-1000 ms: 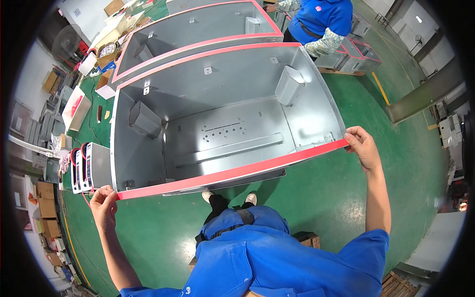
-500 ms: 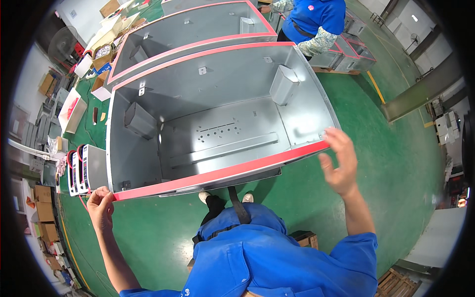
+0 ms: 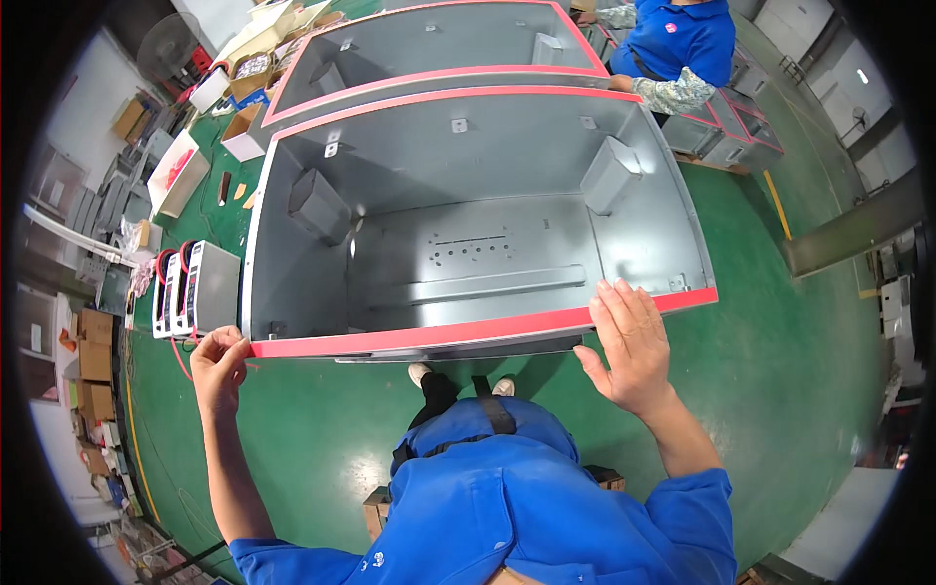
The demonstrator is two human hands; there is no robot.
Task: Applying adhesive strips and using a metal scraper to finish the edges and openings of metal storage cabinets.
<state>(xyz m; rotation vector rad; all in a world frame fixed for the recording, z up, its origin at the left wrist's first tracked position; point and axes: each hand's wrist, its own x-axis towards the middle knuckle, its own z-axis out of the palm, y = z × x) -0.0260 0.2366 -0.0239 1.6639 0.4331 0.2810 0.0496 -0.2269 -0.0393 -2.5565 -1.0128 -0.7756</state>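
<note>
A large open-topped grey metal cabinet [image 3: 468,214] stands in front of me, with a red strip [image 3: 419,339] along its near rim. At the near left corner, my left hand [image 3: 220,363] is closed, thumb and forefinger pinching the end of the strip. My right hand [image 3: 632,353] is open, its fingers stretched out and laid over the strip right of the middle, thumb apart. Inside the cabinet are angled brackets on the side walls, a long raised rail and a row of holes in the floor.
A second red-edged cabinet [image 3: 439,49] stands just behind. At the far right a person in blue [image 3: 678,44] has a hand by its corner. White-and-black devices [image 3: 200,288] with red handles sit at left, below a white bin [image 3: 178,175]. A grey beam [image 3: 853,229] stands at right.
My right hand has moved left along the near rim from the right corner and now lies on the strip. My left hand stays at the left corner. The whole view has shifted.
</note>
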